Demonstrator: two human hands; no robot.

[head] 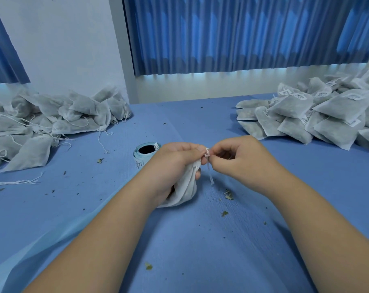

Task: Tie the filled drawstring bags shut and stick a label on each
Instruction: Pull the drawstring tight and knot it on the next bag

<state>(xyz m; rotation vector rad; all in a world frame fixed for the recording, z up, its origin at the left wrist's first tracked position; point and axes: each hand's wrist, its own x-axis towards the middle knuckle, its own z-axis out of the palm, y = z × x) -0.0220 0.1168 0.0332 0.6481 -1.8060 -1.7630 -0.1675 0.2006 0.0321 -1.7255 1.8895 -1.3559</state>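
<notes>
Blue crinkled cloth (pixel 200 240): left grip (pixel 175 163) holds a gauzy bag (pixel 185 191) (neck bunched), right grip (pixel 238 157) pinches its string (pixel 211 178).

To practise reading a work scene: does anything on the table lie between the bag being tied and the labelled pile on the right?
Nothing but the right hand, pinching the drawstring. Past it, between the bag in the left hand and the labelled pile, lies only blue cloth with leaf crumbs.
</notes>
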